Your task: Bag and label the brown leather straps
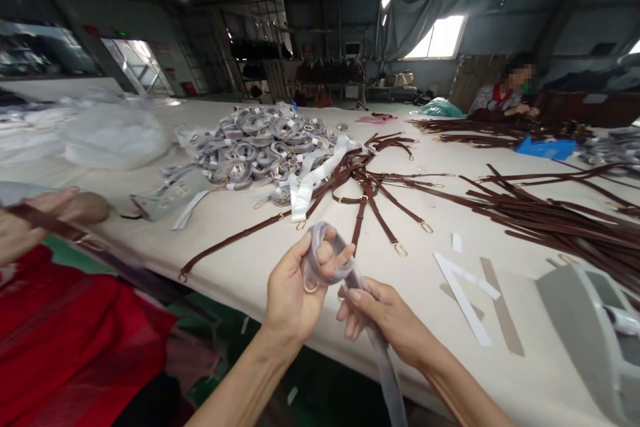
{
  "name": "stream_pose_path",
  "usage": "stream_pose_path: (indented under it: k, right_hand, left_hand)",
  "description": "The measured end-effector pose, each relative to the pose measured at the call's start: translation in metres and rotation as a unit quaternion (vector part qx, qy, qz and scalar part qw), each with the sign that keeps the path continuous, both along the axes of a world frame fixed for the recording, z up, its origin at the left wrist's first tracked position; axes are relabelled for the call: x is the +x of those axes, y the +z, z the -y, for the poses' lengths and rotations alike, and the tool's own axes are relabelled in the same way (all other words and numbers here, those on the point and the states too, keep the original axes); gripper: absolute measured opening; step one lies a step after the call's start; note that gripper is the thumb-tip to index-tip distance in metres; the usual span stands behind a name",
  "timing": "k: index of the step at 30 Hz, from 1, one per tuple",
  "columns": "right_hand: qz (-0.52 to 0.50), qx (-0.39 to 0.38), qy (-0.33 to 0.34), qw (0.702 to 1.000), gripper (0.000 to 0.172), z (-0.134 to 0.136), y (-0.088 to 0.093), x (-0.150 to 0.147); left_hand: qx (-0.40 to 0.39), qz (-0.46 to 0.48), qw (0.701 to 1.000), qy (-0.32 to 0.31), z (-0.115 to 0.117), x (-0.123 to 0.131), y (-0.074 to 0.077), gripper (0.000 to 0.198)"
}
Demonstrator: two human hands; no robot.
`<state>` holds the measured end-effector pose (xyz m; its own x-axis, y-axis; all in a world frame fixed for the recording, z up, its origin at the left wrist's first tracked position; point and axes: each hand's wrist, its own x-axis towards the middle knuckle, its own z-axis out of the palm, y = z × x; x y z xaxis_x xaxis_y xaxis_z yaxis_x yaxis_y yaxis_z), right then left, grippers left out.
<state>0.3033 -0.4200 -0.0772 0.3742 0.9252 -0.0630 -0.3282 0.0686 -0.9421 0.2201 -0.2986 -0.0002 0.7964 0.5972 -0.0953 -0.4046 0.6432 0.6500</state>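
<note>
Coiling strap: a soft grey strap (327,260), flat and matte, looped around the fingers of the left hand (293,297); its free tail hangs down past the tabletop's near edge.
Left hand: closed around the grey loops, thumb pressing on top, a small gold ring of hardware showing at the palm.
Right hand (383,317): just beside the left, thumb and forefinger pinching the strap's tail.
Tabletop (240,260): pale cloth-like surface, directly beyond both hands.
Brown straps (373,197): thin, smooth, leather-like, with gold clips, fanned out just beyond the hands.
Grey heap (265,147): many coiled grey straps banded with white paper, farther off beyond the left hand.
White strips (465,293): flat paper slips, right of the right hand.
Other person's hand (45,220): far left, gripping a brown strap.
Writing: none readable.
</note>
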Motion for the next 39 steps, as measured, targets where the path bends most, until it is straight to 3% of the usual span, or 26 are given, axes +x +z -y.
stream_pose_path:
  k: [5, 9, 12, 15, 17, 24, 28, 30, 32, 34, 39]
  right_hand:
    - [-0.109, -0.038, 0.03, 0.993, 0.045, 0.01, 0.0, 0.001]
    - [-0.121, -0.067, 0.052, 0.989, 0.048, 0.019, 0.004, 0.004]
    - [-0.11, -0.085, 0.07, 0.988, 0.053, 0.023, 0.007, 0.006]
    - [-0.085, -0.11, 0.084, 0.987, 0.055, 0.028, 0.008, 0.009]
    - [-0.062, -0.131, 0.097, 0.985, 0.052, 0.033, 0.008, 0.014]
    - [0.119, -0.183, 0.121, 0.968, 0.032, 0.055, 0.01, 0.033]
    - [0.288, -0.153, 0.109, 0.939, 0.025, 0.06, 0.017, 0.04]
    - [0.34, -0.131, 0.146, 0.92, 0.008, 0.06, 0.024, 0.044]
    - [0.372, -0.118, 0.185, 0.902, 0.007, 0.059, 0.031, 0.047]
    - [0.394, -0.115, 0.208, 0.888, 0.012, 0.059, 0.038, 0.05]
    - [0.386, -0.112, 0.233, 0.885, 0.01, 0.058, 0.051, 0.062]
  left_hand:
    - [0.202, -0.015, 0.977, 0.067, 0.015, 0.008, -0.022, 0.024]
    - [0.377, -0.065, 0.922, 0.066, 0.023, 0.006, -0.038, 0.02]
    - [0.523, -0.124, 0.843, 0.027, 0.025, 0.004, -0.048, 0.013]
    - [0.696, -0.136, 0.705, 0.011, 0.021, 0.005, -0.058, 0.013]
    - [0.765, -0.119, 0.632, 0.011, 0.016, 0.007, -0.064, 0.019]
    - [0.822, -0.109, 0.553, -0.084, -0.001, -0.002, -0.075, 0.018]
    - [0.79, -0.165, 0.546, -0.223, -0.004, -0.012, -0.075, 0.024]
    - [0.775, -0.168, 0.547, -0.267, -0.003, -0.014, -0.073, 0.023]
    - [0.758, -0.171, 0.557, -0.292, -0.002, -0.015, -0.069, 0.022]
    - [0.699, -0.194, 0.599, -0.339, -0.003, -0.017, -0.064, 0.024]
    - [0.439, -0.205, 0.732, -0.479, -0.006, -0.026, -0.057, 0.034]
